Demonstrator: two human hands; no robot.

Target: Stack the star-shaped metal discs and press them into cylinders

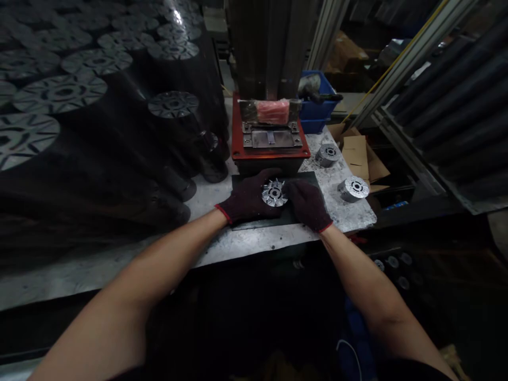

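A round slotted metal rotor core (274, 193) sits face up on a dark mat (257, 224). My left hand (250, 197), in a dark knitted glove with a red cuff, is wrapped round its left side. At the core's right edge is my right hand (307, 203), gloved the same way, with its fingers closed. Whatever those fingers may hold is too small or hidden. Two similar rotor cores, one farther back (328, 155) and one nearer (354, 189), stand on the bench to the right.
Behind my hands stands a red-based press (270, 154) with a metal fixture and a pink wrapped block (273, 111). A blue bin (318, 111) is at its right. Tall stacks of rotor cores (174, 106) crowd the left. A cardboard box (357, 156) lies beyond the bench's right edge.
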